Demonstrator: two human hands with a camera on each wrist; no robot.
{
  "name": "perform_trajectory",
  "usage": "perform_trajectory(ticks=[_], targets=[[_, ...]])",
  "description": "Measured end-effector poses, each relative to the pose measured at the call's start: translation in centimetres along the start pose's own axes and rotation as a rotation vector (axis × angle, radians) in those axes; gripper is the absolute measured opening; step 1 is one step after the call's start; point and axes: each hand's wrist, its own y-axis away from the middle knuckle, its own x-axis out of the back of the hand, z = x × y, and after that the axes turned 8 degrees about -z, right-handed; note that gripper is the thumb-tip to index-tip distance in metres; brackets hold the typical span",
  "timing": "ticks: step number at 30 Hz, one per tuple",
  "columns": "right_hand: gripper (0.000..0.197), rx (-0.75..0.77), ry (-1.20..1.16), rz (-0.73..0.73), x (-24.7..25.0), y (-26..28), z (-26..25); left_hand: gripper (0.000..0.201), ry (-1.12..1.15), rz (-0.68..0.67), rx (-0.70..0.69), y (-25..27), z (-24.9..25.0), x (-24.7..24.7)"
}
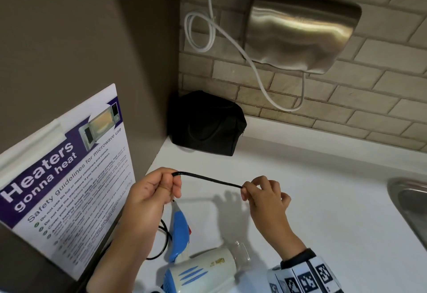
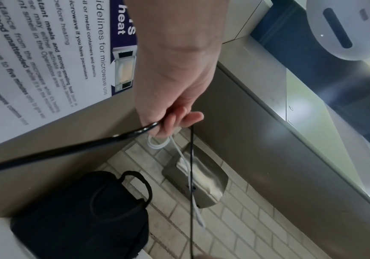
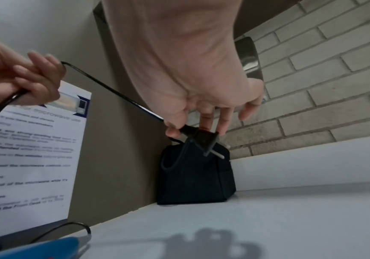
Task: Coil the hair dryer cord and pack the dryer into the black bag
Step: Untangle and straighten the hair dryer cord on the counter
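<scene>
A white and blue hair dryer (image 1: pixel 203 269) lies on the white counter (image 1: pixel 323 211) near the front edge, its blue handle (image 1: pixel 179 232) pointing away. Its black cord (image 1: pixel 208 180) stretches taut between my two hands above the counter. My left hand (image 1: pixel 152 191) grips the cord in curled fingers (image 2: pixel 175 121). My right hand (image 1: pixel 261 193) pinches the cord's end, where the black plug (image 3: pixel 201 138) hangs from my fingertips. More cord loops (image 1: pixel 164 242) beside the handle. The black bag (image 1: pixel 205 124) stands in the back corner, apparently closed.
A microwave safety poster (image 1: pixel 62 181) hangs on the brown wall at the left. A steel hand dryer (image 1: pixel 300 31) with a white cable (image 1: pixel 208 31) is mounted on the brick wall. A steel sink rim (image 1: pixel 411 200) shows at the right edge.
</scene>
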Motion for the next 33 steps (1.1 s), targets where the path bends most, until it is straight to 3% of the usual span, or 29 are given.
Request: perform_trajectory(ticks=[4,6,8,10,13,21,25,29,33], targets=[[0.038,-0.042,-0.151,0.000,-0.1,-1.1,4.4,0.033,-0.459,-0.143,-0.027,-1.0,-2.1,2.2],[0.043,-0.136,-0.220,-0.006,0.3,-1.4,7.0,0.031,-0.752,-0.167,0.041,-1.4,-3.6,3.5],[0.039,-0.277,-0.252,-0.032,1.1,-1.4,9.3,0.031,-0.984,-0.143,0.193,-1.7,-4.4,4.1],[0.032,-0.433,-0.355,-0.050,1.4,-1.4,11.4,0.022,-1.082,-0.059,0.232,-2.3,-5.0,4.3],[0.028,-0.625,-0.638,-0.072,1.1,-1.2,13.5,0.006,-1.007,0.024,0.132,-3.6,-6.0,4.1],[0.013,-0.700,-0.902,-0.118,-1.8,0.5,11.8,0.014,-0.826,-0.159,0.163,-8.4,-10.5,1.4],[0.007,-0.630,-0.915,-0.134,-2.5,1.1,10.9,0.017,-0.796,-0.279,0.197,-8.8,-11.8,-0.1],[0.026,-0.614,-0.847,-0.197,-3.3,1.4,11.0,0.034,-0.748,-0.381,0.260,-8.5,-12.5,-0.2],[0.028,-0.571,-0.735,-0.230,-3.3,1.7,10.9,0.036,-0.634,-0.374,0.308,-7.5,-11.7,0.1]])
